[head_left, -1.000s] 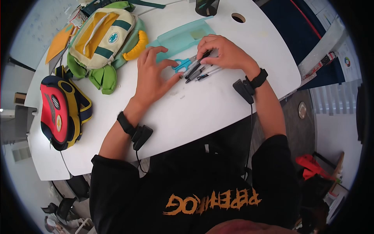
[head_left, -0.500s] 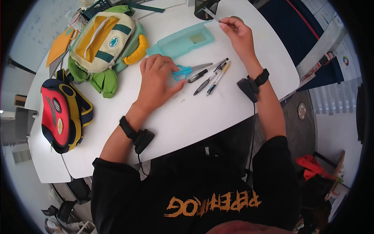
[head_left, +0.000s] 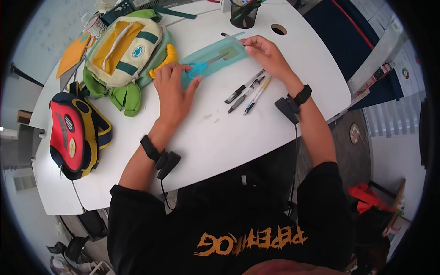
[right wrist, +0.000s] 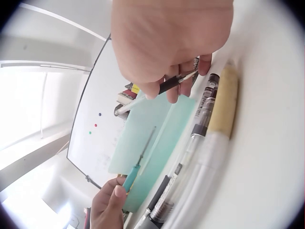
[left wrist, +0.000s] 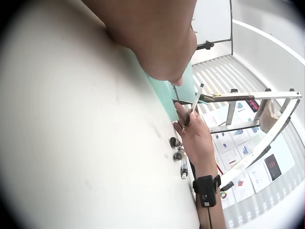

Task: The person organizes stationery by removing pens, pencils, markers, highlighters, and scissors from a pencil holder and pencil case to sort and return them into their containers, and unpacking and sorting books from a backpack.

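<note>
My left hand (head_left: 174,91) pinches the blue handle of a pair of scissors (head_left: 197,69). Their blades point right, over the teal pencil case (head_left: 236,57). In the right wrist view, thumb and fingers close on the scissors' handle (right wrist: 128,179). My right hand (head_left: 266,55) holds a slim pen (head_left: 232,38) by the case's right end; the left wrist view shows this pen (left wrist: 197,98) sticking up from the fingers. Nearer me on the table lie a black pen (head_left: 234,94), a grey pen (head_left: 242,101) and a pen with a gold section (head_left: 261,90).
A black mesh pen holder (head_left: 244,17) stands behind the case. A cream and green backpack (head_left: 123,50) lies left of it, and a red and navy bag (head_left: 68,133) sits further left. The white table (head_left: 206,151) has a round hole (head_left: 278,29) at back right.
The left hand has picked the scissors off the table and brought them over the case. My right hand has left the pens with one pen, swung up toward the pen holder, then back to the case.
</note>
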Motion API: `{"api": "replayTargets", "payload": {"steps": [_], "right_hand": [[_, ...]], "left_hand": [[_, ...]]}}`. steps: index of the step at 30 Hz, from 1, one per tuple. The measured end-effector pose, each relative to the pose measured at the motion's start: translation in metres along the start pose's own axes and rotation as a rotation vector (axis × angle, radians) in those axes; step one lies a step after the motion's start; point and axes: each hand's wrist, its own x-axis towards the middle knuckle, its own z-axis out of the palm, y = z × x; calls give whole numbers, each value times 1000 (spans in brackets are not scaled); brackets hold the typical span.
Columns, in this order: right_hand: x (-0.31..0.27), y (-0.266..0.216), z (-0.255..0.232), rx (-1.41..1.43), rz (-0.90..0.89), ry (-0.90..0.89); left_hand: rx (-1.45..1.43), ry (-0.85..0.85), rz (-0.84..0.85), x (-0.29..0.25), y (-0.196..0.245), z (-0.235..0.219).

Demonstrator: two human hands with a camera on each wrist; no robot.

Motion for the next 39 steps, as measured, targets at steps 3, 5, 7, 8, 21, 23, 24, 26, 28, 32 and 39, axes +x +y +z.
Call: {"api": "replayTargets", "payload": {"steps": [3, 5, 7, 8, 21, 23, 24, 26, 28, 32, 39], "right_hand": [[-1, -7, -2, -49, 2, -25], [-3, -17, 0, -108, -53, -19], [-3, -21, 3, -161, -97, -24], [-4, -23, 4, -235, -167, -19], [-9, -28, 21, -533, -388, -49], [-8, -29, 19, -584, -443, -17], [-8, -32, 19, -634, -498, 16], [-11, -40, 13, -598, -407, -3], [-11, -47, 3, -562, -322, -22], [-13, -67, -14, -479, 6, -388], [-24, -66, -22, -471, -53, -538]], "left_hand": [[38, -28, -36, 1, 3, -3], [23, -38, -45, 4, 3, -4], [8, -58, -70, 4, 0, -3], [-6, -42, -37, 4, -1, -3], [-214, -130, 49, 5, -3, 1], [-204, -139, 70, 5, -6, 1], [-194, -149, 93, 3, -6, 1], [-189, -165, 79, 2, -5, 1], [-181, -177, 66, 3, -6, 1], [-168, -175, 83, 1, -7, 2], [-174, -171, 78, 3, -7, 2]]}}
